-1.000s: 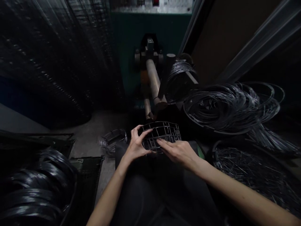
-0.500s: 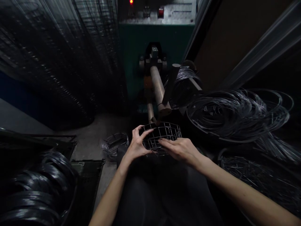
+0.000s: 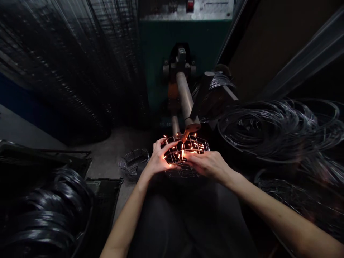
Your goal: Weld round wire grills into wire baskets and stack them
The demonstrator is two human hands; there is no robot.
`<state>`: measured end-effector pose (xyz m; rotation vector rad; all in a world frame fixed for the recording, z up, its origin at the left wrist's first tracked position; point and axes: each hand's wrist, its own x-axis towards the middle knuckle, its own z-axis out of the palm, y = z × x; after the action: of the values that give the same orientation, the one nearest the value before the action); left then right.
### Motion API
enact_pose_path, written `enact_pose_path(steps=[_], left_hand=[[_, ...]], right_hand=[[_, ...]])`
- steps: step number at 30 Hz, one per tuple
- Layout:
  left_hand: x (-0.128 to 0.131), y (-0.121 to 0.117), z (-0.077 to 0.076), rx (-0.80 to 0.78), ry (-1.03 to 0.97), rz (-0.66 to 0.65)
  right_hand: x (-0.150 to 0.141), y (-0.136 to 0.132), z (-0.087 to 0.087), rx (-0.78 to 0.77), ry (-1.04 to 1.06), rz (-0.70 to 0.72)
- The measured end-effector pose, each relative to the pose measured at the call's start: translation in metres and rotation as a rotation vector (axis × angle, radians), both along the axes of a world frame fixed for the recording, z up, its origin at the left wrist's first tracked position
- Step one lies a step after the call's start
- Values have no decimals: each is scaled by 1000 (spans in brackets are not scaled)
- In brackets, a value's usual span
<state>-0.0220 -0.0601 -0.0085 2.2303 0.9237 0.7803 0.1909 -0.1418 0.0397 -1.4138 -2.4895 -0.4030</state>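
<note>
Between my hands is a round wire basket (image 3: 185,172), its grid of thin metal rods meeting the tips of a spot welder (image 3: 186,96). Orange sparks fly across the grid where the welder's tip touches it. My left hand (image 3: 158,157) grips the basket's left side, thumb and fingers curved around it. My right hand (image 3: 205,162) holds the near right part, its fingertips together against the wires close to the sparks. What exactly those right fingertips pinch is too small to make out.
Wire coils (image 3: 266,125) lie heaped on the right, above a tub of short wire pieces (image 3: 290,195). Thick wire rings (image 3: 51,215) fill the lower left. Another wire basket (image 3: 133,163) sits on the floor left of my hands. Wire mesh (image 3: 67,64) stands upper left.
The basket has been brought up to the welder's tips, and sparks have burst out. Both hands keep their hold. The camera view has shifted slightly.
</note>
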Motion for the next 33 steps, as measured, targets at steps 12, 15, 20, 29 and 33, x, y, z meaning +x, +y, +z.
enact_pose_path(steps=[12,15,20,29,33], left_hand=[[7,30,9,-42,7,33],[8,35,8,-29,1,18],[10,41,9,-52,2,42],[10,74,13,24,29,35],[3,69,0,118,19,53]], right_hand=[[-1,19,0,-73,107,-151],[2,18,-7,-18,260,-153],[9,23,-12,4,463,-248],[8,35,1,-36,689,-338],[88,-32,2,-113,667,-549]])
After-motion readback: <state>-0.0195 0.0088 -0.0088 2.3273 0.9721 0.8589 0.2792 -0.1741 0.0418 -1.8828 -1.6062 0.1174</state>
